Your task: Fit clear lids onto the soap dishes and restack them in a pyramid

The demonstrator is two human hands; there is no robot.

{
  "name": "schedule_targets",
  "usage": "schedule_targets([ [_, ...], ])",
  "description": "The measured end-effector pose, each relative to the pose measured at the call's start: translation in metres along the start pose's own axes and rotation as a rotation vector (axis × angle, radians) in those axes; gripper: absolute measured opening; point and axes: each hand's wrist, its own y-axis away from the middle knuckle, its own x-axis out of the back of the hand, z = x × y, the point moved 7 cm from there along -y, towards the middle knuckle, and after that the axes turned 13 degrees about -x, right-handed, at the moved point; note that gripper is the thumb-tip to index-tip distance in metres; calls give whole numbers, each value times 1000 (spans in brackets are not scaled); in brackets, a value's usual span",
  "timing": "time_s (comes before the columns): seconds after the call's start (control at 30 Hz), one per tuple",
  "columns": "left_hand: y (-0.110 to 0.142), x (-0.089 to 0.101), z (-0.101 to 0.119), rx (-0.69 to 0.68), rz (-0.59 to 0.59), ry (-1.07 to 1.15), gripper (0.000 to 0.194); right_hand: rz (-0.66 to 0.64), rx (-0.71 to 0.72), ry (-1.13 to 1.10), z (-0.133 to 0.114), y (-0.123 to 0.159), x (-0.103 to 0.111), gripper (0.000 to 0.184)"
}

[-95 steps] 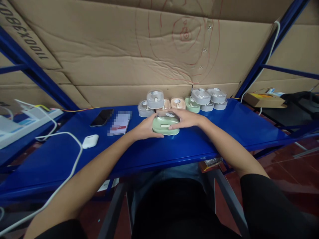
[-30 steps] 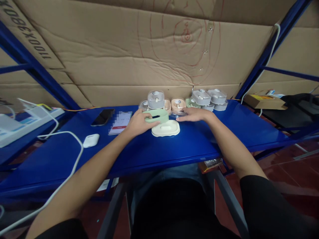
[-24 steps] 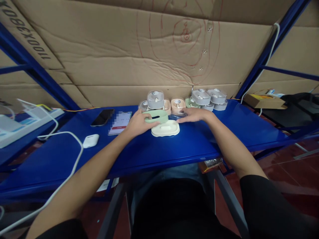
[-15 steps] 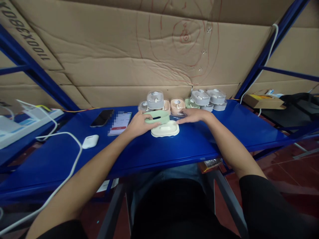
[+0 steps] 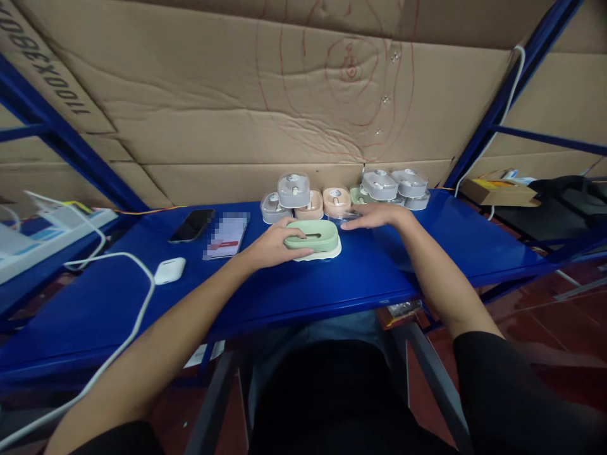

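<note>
A brown cardboard wall point(image 5: 213, 95) with red rings drawn on it stands behind a blue worktop point(image 5: 360, 272). The left hand point(image 5: 272, 245) is curled around the left end of a green shell point(image 5: 327, 232), thumb in front, fingers on top. The shell sits over a cream base point(image 5: 329, 254), whose edge peeks out in front. The right hand point(image 5: 377, 215) is partly open, thumb apart from the fingers, at a clear lid point(image 5: 337, 219); I cannot tell if it grips it or just touches it. Behind the left hand, one grey box point(image 5: 293, 193) sits on top of two others. Between the hands, farther back, is a peach box point(image 5: 337, 199). More grey boxes point(image 5: 411, 182) are piled up behind the right hand. Left of the left hand lie a lit phone point(image 5: 230, 234), then a dark phone point(image 5: 191, 226) and a white case point(image 5: 170, 270). Farther left is a white wire point(image 5: 142, 303).
</note>
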Motion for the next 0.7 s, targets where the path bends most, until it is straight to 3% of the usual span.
schedule_targets([
  [0.13,0,-2,2,-19,0,-5,47,-163,-98,-85,2,6,-4,110],
  [0.7,1,-9,7,-43,-34,-39,49,-64,-5,-125,-9,4,0,104],
])
